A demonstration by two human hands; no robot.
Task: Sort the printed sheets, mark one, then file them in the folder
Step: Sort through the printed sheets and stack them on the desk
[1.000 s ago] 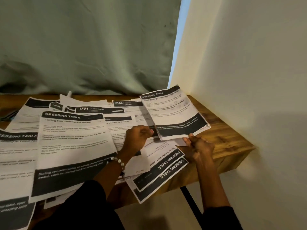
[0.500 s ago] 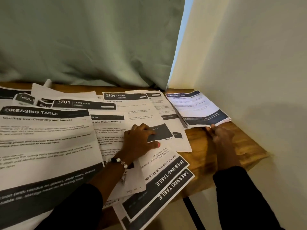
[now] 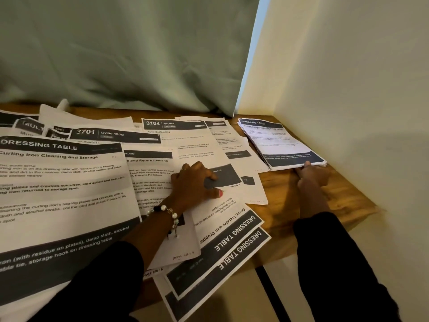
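Wooden table point(image 3: 285, 212) against cream wall point(image 3: 348, 77), green curtain point(image 3: 127, 49) behind.

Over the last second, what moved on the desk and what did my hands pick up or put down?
The right hand carried the Dressing Table sheet from mid-air to the far right corner, laying it on the small stack by the wall; its fingertips now touch the stack's near edge. The left hand came down from the sheet onto the kitchen sheet. The other spread sheets stayed put.
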